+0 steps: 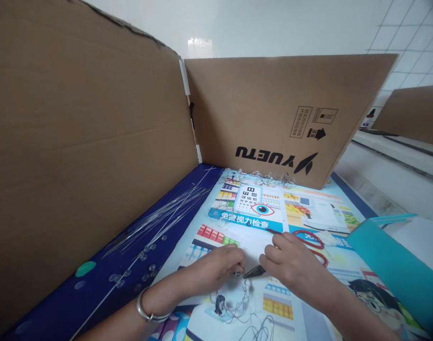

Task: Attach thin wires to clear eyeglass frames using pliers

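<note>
My left hand (218, 266), a metal bangle on its wrist, pinches the upper edge of a wire ring (246, 296) strung with clear beads. The fingertips partly hide where it grips. My right hand (292, 258) is closed around a pair of needle-nose pliers (254, 271); their dark jaws point left and reach the ring close to the left fingers. The handles are hidden in the palm. Loose wire ends (260, 327) curl out below the ring. Red-handled scissors (321, 243) lie just beyond my right hand, their blades partly covered by it.
Thin straight wires (159, 220) and several loose clear beads (142, 255) lie on the blue surface (173, 194) at left. Cardboard panels (216, 109) wall off the left and back. Beaded wire pieces (266, 179) line the back panel. A teal folder (390, 265) sits at right.
</note>
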### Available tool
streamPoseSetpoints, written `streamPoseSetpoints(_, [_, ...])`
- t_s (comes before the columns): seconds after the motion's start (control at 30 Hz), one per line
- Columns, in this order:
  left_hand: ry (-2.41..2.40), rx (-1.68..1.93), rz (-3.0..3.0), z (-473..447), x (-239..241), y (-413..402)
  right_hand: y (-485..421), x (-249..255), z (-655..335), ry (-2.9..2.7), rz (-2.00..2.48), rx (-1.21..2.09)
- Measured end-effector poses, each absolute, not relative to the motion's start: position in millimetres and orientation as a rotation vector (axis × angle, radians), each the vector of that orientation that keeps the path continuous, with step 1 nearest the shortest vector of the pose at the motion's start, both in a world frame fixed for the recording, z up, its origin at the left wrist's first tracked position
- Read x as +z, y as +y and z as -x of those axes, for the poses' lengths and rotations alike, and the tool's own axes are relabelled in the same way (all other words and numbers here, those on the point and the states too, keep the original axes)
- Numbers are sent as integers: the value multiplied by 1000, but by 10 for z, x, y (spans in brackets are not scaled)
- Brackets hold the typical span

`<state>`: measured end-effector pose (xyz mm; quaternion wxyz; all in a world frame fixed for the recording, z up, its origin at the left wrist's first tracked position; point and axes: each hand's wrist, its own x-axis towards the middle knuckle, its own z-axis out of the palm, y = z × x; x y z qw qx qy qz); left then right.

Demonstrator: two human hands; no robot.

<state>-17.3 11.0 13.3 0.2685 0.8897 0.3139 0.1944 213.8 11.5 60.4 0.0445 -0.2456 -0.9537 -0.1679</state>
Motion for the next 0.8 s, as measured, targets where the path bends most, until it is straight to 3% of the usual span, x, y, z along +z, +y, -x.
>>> streamPoseSetpoints(0.8, [842, 476, -2571, 200, 195, 143, 167, 507, -2160, -2909, 803, -501])
